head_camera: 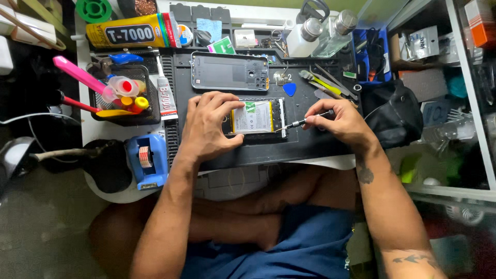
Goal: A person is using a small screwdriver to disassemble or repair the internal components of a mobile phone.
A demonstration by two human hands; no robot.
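An opened phone (257, 118) lies on a dark work mat (289, 142), its yellowish battery and inner frame showing. My left hand (209, 125) rests on the phone's left half, fingers spread over it, holding it down. My right hand (341, 120) pinches a slim screwdriver (305, 122) whose tip meets the phone's right edge. The phone's grey back cover (230, 71) lies on the mat just beyond, inner side up.
A mesh basket (124, 98) of pens and bottles and a blue tape dispenser (147, 160) stand on the left. Glue tubes (129, 32), two clear bottles (325, 31), tweezers (323, 82) and a blue pick (290, 89) lie at the back. A black pouch (392, 113) sits right.
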